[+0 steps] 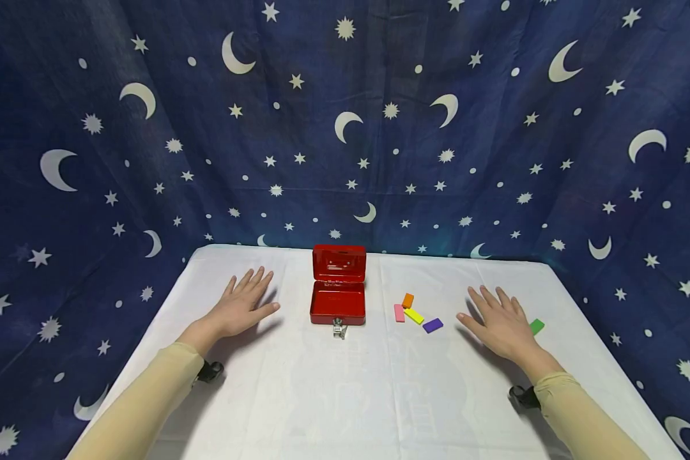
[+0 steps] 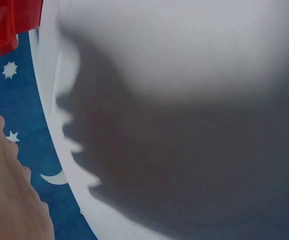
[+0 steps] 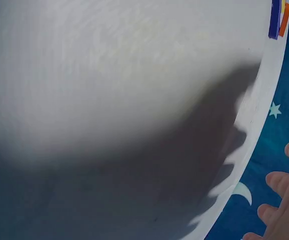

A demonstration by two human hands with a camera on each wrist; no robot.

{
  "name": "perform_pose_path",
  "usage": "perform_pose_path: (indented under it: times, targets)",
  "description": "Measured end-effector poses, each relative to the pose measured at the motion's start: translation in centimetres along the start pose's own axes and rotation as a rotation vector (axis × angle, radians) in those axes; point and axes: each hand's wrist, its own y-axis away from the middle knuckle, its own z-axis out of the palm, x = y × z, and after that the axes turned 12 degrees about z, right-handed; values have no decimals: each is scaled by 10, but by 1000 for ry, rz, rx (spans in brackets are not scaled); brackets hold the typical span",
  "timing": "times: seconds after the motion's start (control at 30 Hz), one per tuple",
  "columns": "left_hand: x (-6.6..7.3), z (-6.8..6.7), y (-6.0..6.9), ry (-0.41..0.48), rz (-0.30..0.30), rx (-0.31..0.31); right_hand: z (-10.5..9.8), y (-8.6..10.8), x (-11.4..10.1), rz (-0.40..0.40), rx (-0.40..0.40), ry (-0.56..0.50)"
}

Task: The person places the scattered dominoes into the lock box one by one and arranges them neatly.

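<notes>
A small red metal cash box stands with its lid raised at the back middle of the table, a silver latch hanging at its front. To its left my left hand is held above the cloth, fingers spread and holding nothing. On the right, my right hand hovers with straight fingers, also without anything in it. Between box and right hand lie a pink block, an orange block, a yellow block and a purple block. A green block is partly hidden behind the right hand.
A white cloth covers the table. Behind it and along both sides hangs a dark blue curtain with moons and stars. Dark wrist cameras sit under both forearms.
</notes>
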Motion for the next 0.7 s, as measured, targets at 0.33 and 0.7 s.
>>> perform_pose_path:
  times: [0.33,0.7]
  targets:
    - [3,6,-1,70,71,23,6,1,-16,-4,-12,-19]
    - [9,9,-5,131,125,9,11,2,-22,-7,-19,-57]
